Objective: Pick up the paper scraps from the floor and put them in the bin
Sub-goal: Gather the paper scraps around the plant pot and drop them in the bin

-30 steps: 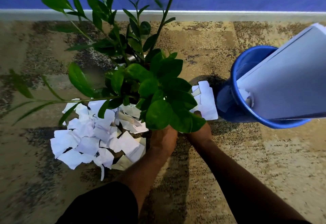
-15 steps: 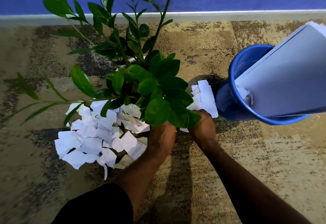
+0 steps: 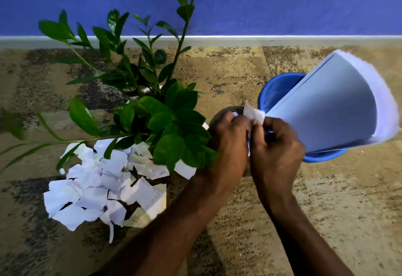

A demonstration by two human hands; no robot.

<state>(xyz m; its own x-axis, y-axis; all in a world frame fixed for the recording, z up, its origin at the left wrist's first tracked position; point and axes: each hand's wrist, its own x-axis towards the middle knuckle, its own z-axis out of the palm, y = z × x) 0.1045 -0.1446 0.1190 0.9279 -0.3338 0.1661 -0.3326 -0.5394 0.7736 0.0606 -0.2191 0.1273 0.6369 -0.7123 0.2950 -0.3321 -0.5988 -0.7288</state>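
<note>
A small bunch of white torn paper scraps (image 3: pixel 253 113) is held between the two hands, just beside the near rim of the round blue plastic bin (image 3: pixel 275 93) and not yet inside it. The left hand (image 3: pixel 228 143) is seen with its fingers (image 3: pixel 238 123) curled round the bunch from the left. The right hand (image 3: pixel 277 154) is closed on the same bunch from the right, its fingers (image 3: pixel 260 131) bent tightly, and the two hands are touching each other. Only the upper corner of the bunch is shown above the knuckles; the rest is hidden. The bin is placed on the speckled brown floor (image 3: pixel 326 210), and a thick stack of large white paper sheets (image 3: pixel 332 106) is leaned in it, so that most of its opening is covered. To the left, well apart from the bin, a larger pile of white paper scraps (image 3: pixel 97 186) is spread on the floor under the glossy leaves of a green leafy plant (image 3: pixel 169 123), and some pieces are partly covered by the leaves. Behind everything a blue wall (image 3: pixel 282 3) with a white skirting board (image 3: pixel 261 40) is seen.
</note>
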